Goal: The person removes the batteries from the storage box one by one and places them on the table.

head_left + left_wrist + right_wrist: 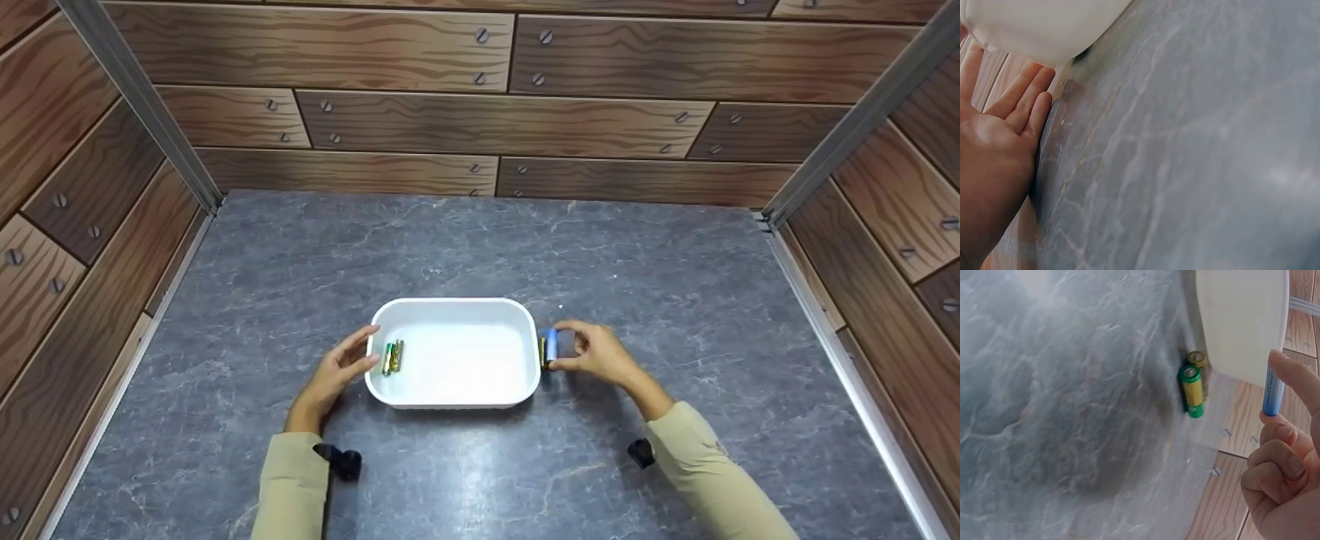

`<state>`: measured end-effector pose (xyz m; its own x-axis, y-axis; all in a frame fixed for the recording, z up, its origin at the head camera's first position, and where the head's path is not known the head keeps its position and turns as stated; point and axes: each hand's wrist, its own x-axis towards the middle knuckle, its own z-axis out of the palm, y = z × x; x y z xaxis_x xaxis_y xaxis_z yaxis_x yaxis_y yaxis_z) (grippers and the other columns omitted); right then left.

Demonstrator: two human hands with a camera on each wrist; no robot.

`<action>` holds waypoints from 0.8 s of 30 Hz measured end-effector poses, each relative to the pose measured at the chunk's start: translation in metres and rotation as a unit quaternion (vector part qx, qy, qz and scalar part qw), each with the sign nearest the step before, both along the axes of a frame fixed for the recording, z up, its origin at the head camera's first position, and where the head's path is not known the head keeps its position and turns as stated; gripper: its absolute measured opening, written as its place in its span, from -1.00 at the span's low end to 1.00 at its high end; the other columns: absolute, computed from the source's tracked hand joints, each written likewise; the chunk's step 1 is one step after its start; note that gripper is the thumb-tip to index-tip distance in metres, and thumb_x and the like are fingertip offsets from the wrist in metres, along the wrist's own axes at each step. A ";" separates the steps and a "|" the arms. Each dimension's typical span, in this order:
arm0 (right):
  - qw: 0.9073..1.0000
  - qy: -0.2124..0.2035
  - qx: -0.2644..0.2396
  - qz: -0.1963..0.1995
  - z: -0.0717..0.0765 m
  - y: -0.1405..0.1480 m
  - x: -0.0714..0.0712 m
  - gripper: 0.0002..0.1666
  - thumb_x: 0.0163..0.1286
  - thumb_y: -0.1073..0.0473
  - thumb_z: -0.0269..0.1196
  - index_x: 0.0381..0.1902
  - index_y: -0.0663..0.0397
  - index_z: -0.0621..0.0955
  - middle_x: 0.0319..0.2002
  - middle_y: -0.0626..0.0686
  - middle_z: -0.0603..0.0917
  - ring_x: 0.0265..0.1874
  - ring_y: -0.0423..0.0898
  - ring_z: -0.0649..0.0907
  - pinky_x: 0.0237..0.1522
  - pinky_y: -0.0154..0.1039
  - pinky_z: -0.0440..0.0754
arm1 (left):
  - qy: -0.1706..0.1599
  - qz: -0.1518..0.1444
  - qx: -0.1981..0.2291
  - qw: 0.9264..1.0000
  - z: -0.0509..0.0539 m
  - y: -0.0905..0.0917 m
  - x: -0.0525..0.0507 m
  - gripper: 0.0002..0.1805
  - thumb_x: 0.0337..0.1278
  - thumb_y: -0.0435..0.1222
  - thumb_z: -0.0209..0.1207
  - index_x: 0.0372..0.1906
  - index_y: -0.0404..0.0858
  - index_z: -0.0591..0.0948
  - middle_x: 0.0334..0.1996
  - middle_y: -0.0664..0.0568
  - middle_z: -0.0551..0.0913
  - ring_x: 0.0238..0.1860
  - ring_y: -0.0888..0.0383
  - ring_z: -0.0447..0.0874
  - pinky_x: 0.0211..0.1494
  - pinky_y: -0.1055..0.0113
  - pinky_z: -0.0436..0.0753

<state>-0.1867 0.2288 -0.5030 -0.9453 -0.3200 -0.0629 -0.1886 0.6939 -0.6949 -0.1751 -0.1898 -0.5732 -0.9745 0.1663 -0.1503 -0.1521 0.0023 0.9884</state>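
A white tray [457,406] sits mid-table, with a green battery [388,359] and a gold battery [397,355] lying side by side near its left end. My left hand [335,375] touches the tray's left rim, fingers fairly straight; the left wrist view shows its palm [994,140] beside the tray [1044,34]. My right hand [600,354] pinches a blue battery [553,345] by its ends, between thumb and finger, just off the tray's right side. Below it on the table, a green-and-yellow battery [1192,392] and a gold one [1197,358] lie against each other.
A grey marbled tabletop [480,247] surrounds the tray. Wood-patterned panels [412,120] stand at the back and both sides, with metal posts [142,97] at the back corners. Black wrist devices [345,463] hang by both sleeves.
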 end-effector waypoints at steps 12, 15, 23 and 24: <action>1.000 0.004 0.007 -0.009 -0.016 0.011 -0.004 -0.35 -0.02 0.22 0.51 0.06 0.29 0.58 -0.66 -0.11 0.37 -0.66 -0.25 0.30 -0.57 -0.43 0.25 | 0.005 -0.007 -0.005 1.000 0.001 0.000 0.000 -0.38 0.21 -0.44 0.18 0.39 -0.33 0.32 0.37 -0.31 0.36 0.35 -0.13 0.39 0.11 0.54 0.52; 1.000 0.002 0.006 -0.010 -0.020 0.014 -0.005 -0.36 -0.04 0.24 0.52 0.04 0.30 0.58 -0.66 -0.10 0.37 -0.66 -0.26 0.30 -0.57 -0.44 0.25 | 0.004 -0.003 -0.006 1.000 0.000 0.000 0.001 -0.38 0.20 -0.45 0.18 0.38 -0.33 0.34 0.36 -0.30 0.38 0.31 -0.06 0.43 0.11 0.53 0.52; 1.000 -0.015 0.009 -0.019 -0.027 0.018 -0.006 -0.35 -0.03 0.26 0.51 0.06 0.33 0.57 -0.67 -0.11 0.36 -0.67 -0.24 0.29 -0.60 -0.44 0.24 | 0.007 0.003 -0.002 1.000 -0.001 0.000 0.000 -0.39 0.19 -0.46 0.18 0.37 -0.33 0.35 0.35 -0.30 0.39 0.32 -0.08 0.42 0.12 0.53 0.52; 1.000 -0.015 0.010 -0.021 -0.028 0.019 -0.006 -0.34 -0.03 0.26 0.51 0.07 0.33 0.57 -0.67 -0.10 0.37 -0.67 -0.24 0.30 -0.60 -0.44 0.24 | 0.008 0.003 -0.001 1.000 -0.001 0.000 0.000 -0.39 0.19 -0.46 0.18 0.37 -0.34 0.35 0.35 -0.30 0.39 0.32 -0.08 0.42 0.12 0.53 0.52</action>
